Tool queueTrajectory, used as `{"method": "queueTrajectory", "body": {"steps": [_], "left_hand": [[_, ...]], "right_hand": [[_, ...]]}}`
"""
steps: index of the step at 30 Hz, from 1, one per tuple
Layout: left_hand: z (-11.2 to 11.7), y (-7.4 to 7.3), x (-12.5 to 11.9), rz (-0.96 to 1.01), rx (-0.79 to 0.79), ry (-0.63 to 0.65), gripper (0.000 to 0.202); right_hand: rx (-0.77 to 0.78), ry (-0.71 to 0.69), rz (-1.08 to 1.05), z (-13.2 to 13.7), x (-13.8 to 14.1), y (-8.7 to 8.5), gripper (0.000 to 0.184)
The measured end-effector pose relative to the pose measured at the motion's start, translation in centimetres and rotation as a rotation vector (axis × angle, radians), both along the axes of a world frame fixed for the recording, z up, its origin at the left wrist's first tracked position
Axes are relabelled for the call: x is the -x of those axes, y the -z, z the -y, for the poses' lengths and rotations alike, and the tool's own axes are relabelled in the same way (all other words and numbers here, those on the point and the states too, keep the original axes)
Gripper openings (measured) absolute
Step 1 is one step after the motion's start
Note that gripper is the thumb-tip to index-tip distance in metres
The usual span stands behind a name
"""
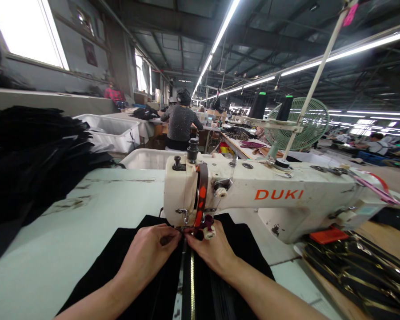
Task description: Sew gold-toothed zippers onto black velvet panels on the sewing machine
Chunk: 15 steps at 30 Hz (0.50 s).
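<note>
From beneath the sewing machine (240, 191), the gold zipper (192, 280) runs lengthwise toward you, nearer your right hand (216, 250), whose hold I cannot tell, than your left hand (150, 245), pinching the black fabric (245, 249).

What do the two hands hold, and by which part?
The left hand seems to pinch the black cloth near its far end, below the sewing machine's head; the right hand is there too, at the gold zipper, its exact hold hidden.
</note>
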State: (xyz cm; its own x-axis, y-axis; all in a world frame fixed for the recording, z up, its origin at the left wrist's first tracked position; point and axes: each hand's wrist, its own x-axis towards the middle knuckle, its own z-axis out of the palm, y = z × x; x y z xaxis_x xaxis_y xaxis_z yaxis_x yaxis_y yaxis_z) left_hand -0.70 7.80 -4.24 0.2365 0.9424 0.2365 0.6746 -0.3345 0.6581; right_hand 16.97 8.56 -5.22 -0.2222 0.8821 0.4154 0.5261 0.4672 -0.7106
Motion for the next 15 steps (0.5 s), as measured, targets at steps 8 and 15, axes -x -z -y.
{"method": "queueTrajectory", "body": {"steps": [8,15], "left_hand": [[0.13,0.05,0.03,-0.026,-0.03,0.005,0.03],[-0.02,0.36,0.03,-0.051,-0.067,0.0,0.037]], "right_hand": [[-0.017,0.043,-0.027,-0.01,0.41,0.15,0.014],[-0.04,0.054,-0.007,0.17,0.15,0.23,0.014]]}}
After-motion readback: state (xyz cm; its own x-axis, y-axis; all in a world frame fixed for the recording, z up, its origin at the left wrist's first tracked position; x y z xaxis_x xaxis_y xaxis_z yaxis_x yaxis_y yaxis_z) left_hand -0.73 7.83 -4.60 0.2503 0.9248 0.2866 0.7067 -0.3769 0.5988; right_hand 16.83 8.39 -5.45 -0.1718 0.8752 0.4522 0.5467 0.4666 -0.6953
